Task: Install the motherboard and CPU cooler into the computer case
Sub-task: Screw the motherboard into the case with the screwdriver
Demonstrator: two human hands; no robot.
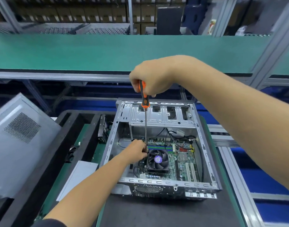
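Observation:
An open metal computer case (pixel 204 145) lies on its side on a black mat. Inside it sits the green motherboard (pixel 183 163) with a black CPU cooler fan (pixel 158 159) on top. My right hand (pixel 150 79) grips the orange and black handle of a long screwdriver (pixel 145 122), held upright above the case. Its shaft runs down to the cooler's far left corner. My left hand (pixel 135 151) is at that corner, fingers pinching the lower end of the shaft near the tip. The tip itself is hidden behind my fingers.
A grey side panel (pixel 21 141) leans at the left. A black drive (pixel 103 128) stands beside the case's left wall, and a pale flat sheet (pixel 78 176) lies on the black tray. A green conveyor belt (pixel 107 51) runs across behind the case.

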